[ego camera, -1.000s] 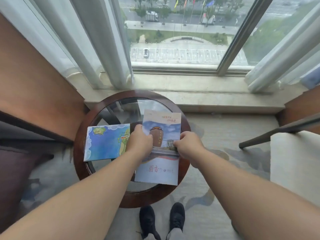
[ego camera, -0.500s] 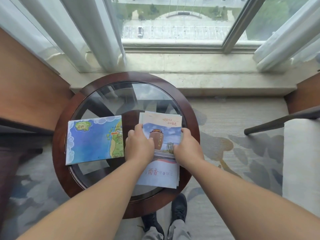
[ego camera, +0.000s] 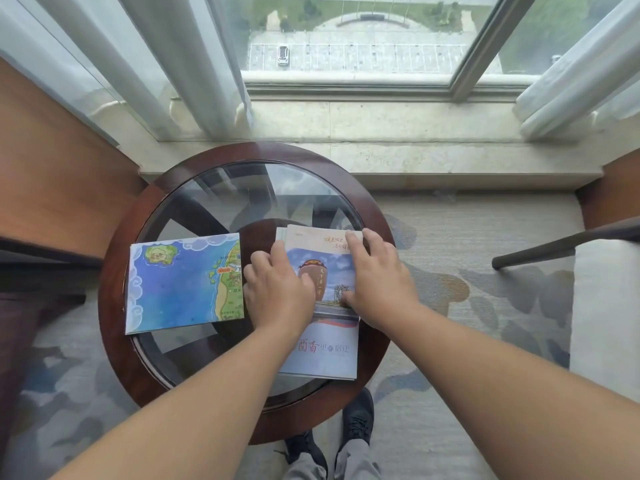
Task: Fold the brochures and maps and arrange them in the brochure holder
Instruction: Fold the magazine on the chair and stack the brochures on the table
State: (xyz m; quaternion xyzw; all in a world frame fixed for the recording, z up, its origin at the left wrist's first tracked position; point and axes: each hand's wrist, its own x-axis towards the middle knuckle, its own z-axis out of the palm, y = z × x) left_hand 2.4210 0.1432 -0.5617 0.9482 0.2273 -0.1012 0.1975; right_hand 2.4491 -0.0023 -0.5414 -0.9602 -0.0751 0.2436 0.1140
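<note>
Centre of frame: round dark-wood table with an inset glass top, seen from above.

Centre right, on the glass: thick brochure stack of glossy paper, with a brown jar against blue sky on the cover and red characters near its lower edge. Sheet edges slightly stepped at the upper left corner.

Left of centre, flat on the glass and just beside the stack: blue illustrated paper map, folded to a rectangle, untouched.

Left hand: at the stack's left edge, fingers curled over that edge, thumb lying on the cover, apparently pinching the sheets.

Right hand: spread flat on the cover, fingers straight and reaching the upper right corner, pressing down.

Brochure holder: nowhere in view.

Judged step: squaring or flattening of the stack before placement.

Possible faults from here:
- Fanning of the sheets, from sideways pressure on smooth paper over smooth glass.
- A skewed or doubled crease, from pressing down on unaligned edges.
- A slide toward the lower rim, given the stack's bottom edge close to the wood.
- Displacement of the map, from a nudge by the left wrist.

Upper frame: window and pale curtains. Bottom: black shoes.
</note>
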